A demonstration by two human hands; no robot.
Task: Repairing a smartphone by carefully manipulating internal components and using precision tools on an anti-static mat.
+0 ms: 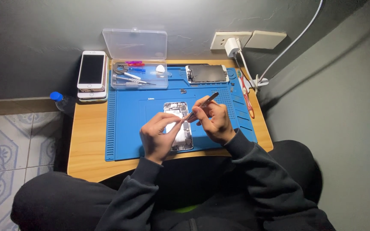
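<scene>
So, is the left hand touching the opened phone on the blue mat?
Touching. In the head view the left hand lies on the opened phone, its fingers covering the lower half.
</scene>
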